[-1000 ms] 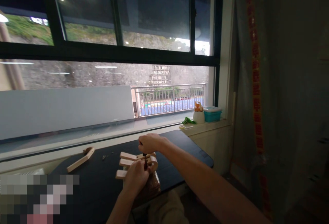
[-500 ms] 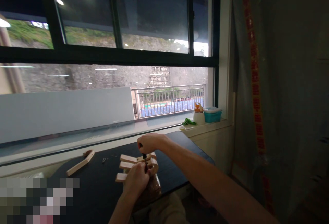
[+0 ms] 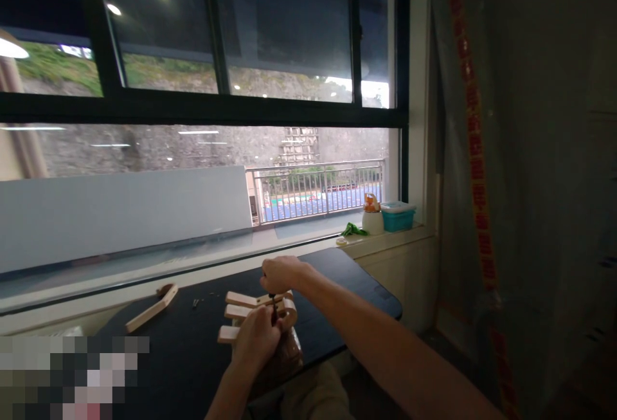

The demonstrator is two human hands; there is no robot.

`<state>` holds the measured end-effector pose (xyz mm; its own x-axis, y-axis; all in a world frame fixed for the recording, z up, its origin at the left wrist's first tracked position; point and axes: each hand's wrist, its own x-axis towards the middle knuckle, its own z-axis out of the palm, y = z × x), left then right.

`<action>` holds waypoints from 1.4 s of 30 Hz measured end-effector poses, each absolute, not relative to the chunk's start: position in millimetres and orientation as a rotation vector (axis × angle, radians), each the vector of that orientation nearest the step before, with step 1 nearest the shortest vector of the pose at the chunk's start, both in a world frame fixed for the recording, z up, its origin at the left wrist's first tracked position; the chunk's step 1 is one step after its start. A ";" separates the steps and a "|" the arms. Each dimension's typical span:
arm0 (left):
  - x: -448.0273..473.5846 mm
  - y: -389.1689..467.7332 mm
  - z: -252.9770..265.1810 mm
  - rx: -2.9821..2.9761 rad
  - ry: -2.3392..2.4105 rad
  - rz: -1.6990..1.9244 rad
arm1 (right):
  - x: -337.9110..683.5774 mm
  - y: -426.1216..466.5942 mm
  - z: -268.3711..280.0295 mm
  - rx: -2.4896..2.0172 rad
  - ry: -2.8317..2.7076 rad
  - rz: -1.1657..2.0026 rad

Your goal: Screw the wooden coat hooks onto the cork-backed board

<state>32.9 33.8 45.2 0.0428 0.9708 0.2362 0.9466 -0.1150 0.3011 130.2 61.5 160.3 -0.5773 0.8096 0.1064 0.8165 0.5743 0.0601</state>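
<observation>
My right hand (image 3: 284, 274) is closed around the dark handle of a screwdriver (image 3: 274, 301), which stands nearly upright with its shaft pointing down. The fingers of my left hand (image 3: 255, 337) are closed at a pale wooden piece with several arms (image 3: 238, 312), right beside the screwdriver's lower end. Its flat arms point left, and a rounded end (image 3: 290, 312) shows on the right. The screwdriver's tip is hidden by my left fingers. Under the wood, at the table's near edge, is a brown, shiny wrapped bundle (image 3: 290, 350).
A bent wooden piece (image 3: 153, 309) lies at the left on the black table (image 3: 332, 291), with small screws (image 3: 195, 303) near it. On the windowsill are a green cloth (image 3: 355, 229), a white bottle with an orange top (image 3: 372, 217) and a teal box (image 3: 398, 217).
My right hand has turned a little on the screwdriver and its wrist sits slightly lower. My left hand and the wooden piece stay in place; the view has shifted slightly.
</observation>
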 end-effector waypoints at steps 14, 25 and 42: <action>32.4 34.0 44.4 2.231 2.029 0.596 | 134.0 59.8 158.7 -1.301 -2.740 -0.221; 32.5 33.9 47.9 2.232 2.017 0.579 | 127.8 59.5 153.3 -1.394 -2.633 -0.178; 33.8 35.6 45.6 2.251 2.028 0.564 | 124.8 61.2 145.4 -1.385 -2.551 -0.171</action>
